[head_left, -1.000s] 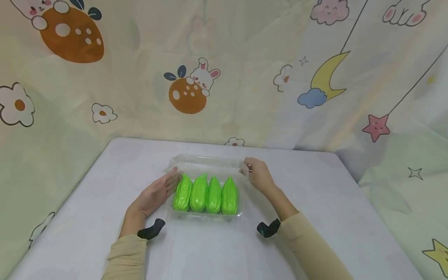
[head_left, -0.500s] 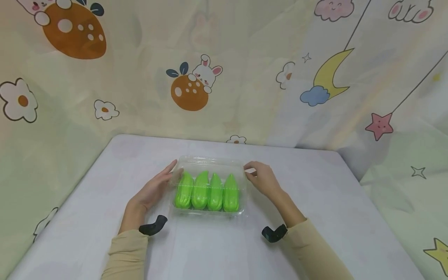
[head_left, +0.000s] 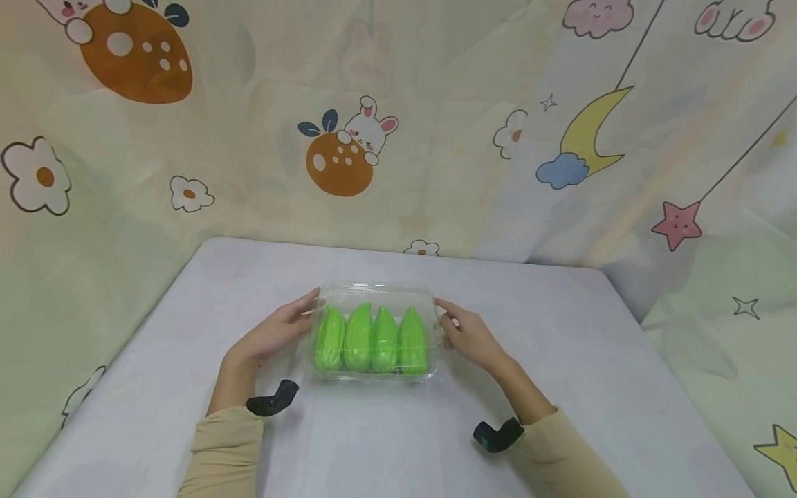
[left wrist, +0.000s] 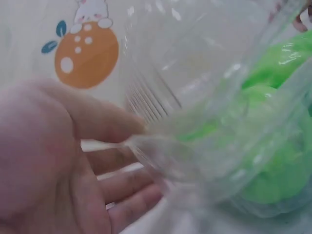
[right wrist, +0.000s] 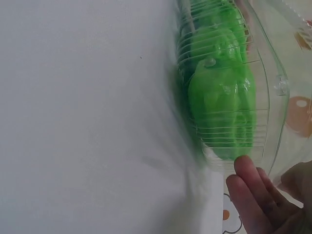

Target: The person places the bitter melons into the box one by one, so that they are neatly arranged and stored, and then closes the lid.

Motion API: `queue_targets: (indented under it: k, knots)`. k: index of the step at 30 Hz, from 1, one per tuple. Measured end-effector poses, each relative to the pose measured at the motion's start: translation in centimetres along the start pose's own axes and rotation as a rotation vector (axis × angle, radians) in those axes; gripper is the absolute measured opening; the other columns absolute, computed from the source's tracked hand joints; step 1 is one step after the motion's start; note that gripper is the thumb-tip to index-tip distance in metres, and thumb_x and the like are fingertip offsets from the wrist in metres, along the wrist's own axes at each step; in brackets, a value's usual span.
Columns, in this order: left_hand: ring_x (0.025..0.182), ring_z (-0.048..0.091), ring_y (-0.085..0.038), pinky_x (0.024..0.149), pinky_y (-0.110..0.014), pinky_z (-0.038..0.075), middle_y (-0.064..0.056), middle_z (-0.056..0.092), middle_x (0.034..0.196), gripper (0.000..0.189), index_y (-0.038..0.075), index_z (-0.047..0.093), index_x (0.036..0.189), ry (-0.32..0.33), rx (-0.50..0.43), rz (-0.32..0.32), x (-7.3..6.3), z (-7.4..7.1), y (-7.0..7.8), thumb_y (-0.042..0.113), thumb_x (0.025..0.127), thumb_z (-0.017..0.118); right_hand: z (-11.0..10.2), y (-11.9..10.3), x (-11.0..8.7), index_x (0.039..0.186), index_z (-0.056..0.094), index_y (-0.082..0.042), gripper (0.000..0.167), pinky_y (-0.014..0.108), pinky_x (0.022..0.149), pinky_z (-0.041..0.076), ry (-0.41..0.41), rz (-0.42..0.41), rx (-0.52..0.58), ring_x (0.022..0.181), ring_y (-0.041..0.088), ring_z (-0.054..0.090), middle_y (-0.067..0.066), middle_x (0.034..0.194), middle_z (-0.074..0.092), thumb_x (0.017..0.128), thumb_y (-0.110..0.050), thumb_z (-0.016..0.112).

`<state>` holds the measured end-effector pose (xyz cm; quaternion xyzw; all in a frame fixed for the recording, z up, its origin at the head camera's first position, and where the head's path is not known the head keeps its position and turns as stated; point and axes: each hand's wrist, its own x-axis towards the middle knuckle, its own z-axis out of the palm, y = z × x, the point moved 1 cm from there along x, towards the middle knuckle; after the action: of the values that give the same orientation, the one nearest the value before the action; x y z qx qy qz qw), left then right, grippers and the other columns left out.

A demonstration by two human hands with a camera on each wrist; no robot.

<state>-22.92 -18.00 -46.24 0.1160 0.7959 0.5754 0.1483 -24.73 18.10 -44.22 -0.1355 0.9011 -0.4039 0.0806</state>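
A clear plastic clamshell box [head_left: 373, 377] lies on the table, holding a row of several bright green, ribbed, pointed pieces [head_left: 358, 339] that look like small gourds. Its hinged lid [head_left: 380, 294] leans over them, with a gap still showing between lid and base in the left wrist view. At the left side, my left hand [head_left: 274, 335] grips the plastic edge, thumb on one side and fingers on the other [left wrist: 131, 190]. My right hand [head_left: 471, 339] holds the box's right end; in the right wrist view its fingers [right wrist: 248, 190] touch the base and the thumb is at the lid.
The white table [head_left: 373, 443] extends around the box on every side. A printed cloth [head_left: 436, 138] with cartoon figures hangs behind and beside it. Black wrist bands [head_left: 274, 399] sit at both sleeves.
The lid has swung down and toward the person, over the green pieces. Both hands have followed it at the sides, and the right hand's fingers have moved lower along the box's end.
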Motion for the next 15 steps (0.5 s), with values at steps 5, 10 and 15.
queue_targets:
  k: [5, 10, 15]
  knots:
    - [0.121, 0.054, -0.036, 0.099, -0.049, 0.045, -0.02, 0.05, 0.137, 0.053, 0.014, 0.031, 0.149, 0.049, 0.208, -0.041, -0.4, 0.0, 1.6, 0.018, 0.098, 0.047, 0.0, 0.3, -0.6, 0.148, 0.034, -0.013, 0.047, 0.03, 0.068, 0.058, -0.06, 0.039, 0.096, 0.073, 0.018, 0.066, 0.015, 0.111, 0.062, 0.102, -0.022, 0.037]
    - [0.079, 0.061, -0.022, 0.07, -0.034, 0.052, -0.014, 0.06, 0.102, 0.052, 0.018, 0.03, 0.148, 0.041, 0.248, -0.149, -0.4, 0.0, 2.1, 0.018, 0.098, 0.045, 0.2, 0.8, -0.8, 0.15, 0.028, -0.017, 0.054, 0.031, 0.069, 0.058, -0.113, 0.075, 0.199, 0.073, 0.017, 0.062, 0.016, 0.115, 0.056, 0.099, -0.019, 0.047]
    - [0.069, 0.055, -0.02, 0.068, -0.032, 0.047, -0.006, 0.056, 0.077, 0.069, 0.033, 0.015, 0.152, -0.087, 0.189, -0.221, -1.5, -0.3, 1.5, 0.016, 0.092, 0.044, 1.1, 0.6, -1.4, 0.145, 0.035, -0.017, 0.053, 0.032, 0.063, 0.058, -0.01, 0.16, 0.331, 0.07, 0.017, 0.063, 0.016, 0.112, 0.058, 0.095, -0.013, 0.053]
